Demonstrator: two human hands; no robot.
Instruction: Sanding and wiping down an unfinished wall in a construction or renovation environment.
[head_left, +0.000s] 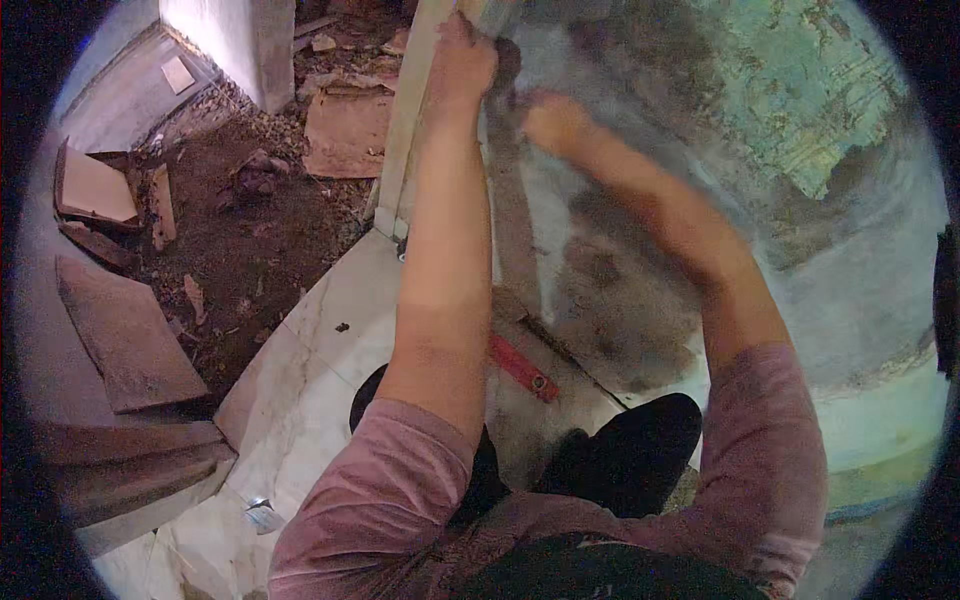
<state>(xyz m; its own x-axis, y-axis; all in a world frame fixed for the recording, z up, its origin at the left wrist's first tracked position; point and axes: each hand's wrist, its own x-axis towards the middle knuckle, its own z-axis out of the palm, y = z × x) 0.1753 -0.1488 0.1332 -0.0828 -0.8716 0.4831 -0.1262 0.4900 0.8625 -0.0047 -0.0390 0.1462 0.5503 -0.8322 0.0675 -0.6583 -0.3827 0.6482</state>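
Note:
My left hand (466, 56) is stretched far forward at the top, on the edge of a long pale board or tile strip (411, 120) that stands against the wall; its fingers are bent, and what they grip is not clear. My right hand (555, 124) is blurred, in front of the rough grey plastered wall (637, 300) just right of the left hand. Its fingers look curled, but whether they hold something cannot be told. A red spirit level (525, 367) lies below my forearms on the tiled floor (330, 360), partly hidden by my left arm.
Bare soil with rubble (247, 217) lies at left, with broken tile pieces (127, 334) and a flat slab (349, 131). A white wall corner (274, 52) stands behind it. A tile-edged step (150, 472) is at lower left. Green flaking paint (817, 90) covers the wall at upper right.

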